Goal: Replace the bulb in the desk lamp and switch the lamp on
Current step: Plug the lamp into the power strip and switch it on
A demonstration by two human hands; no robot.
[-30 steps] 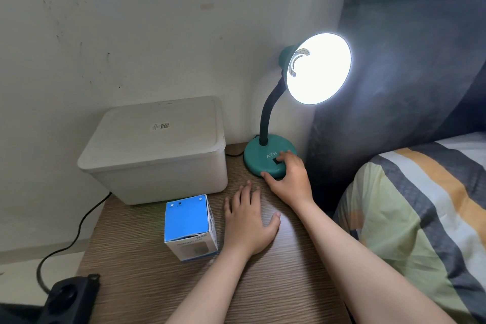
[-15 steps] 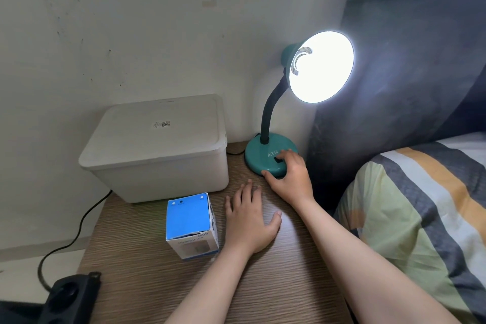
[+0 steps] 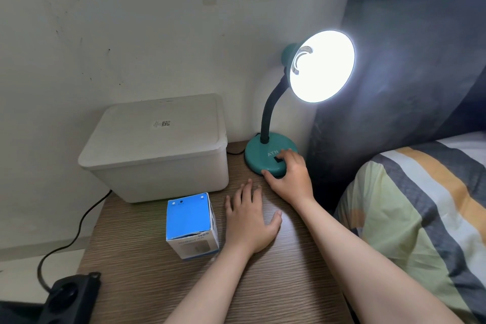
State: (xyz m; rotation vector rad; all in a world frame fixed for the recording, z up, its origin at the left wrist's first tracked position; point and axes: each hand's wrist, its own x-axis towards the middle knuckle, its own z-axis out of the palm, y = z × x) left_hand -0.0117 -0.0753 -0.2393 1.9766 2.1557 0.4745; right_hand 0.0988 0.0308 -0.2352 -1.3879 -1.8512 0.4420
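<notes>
Presently, head view: lamp lit, back right of worktop. Right hand on base, fingers over switch, gripping nothing. Left hand flat, spread, empty, beside box. Risk: further press kills light.

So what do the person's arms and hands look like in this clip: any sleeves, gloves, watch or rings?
Both forearms are bare as far up as the picture shows, with no sleeve in view. The left hand and the right hand wear no gloves, and no watch, bracelet or ring shows on either. Nails look short and unpainted. No markings or tattoos are visible.
</notes>
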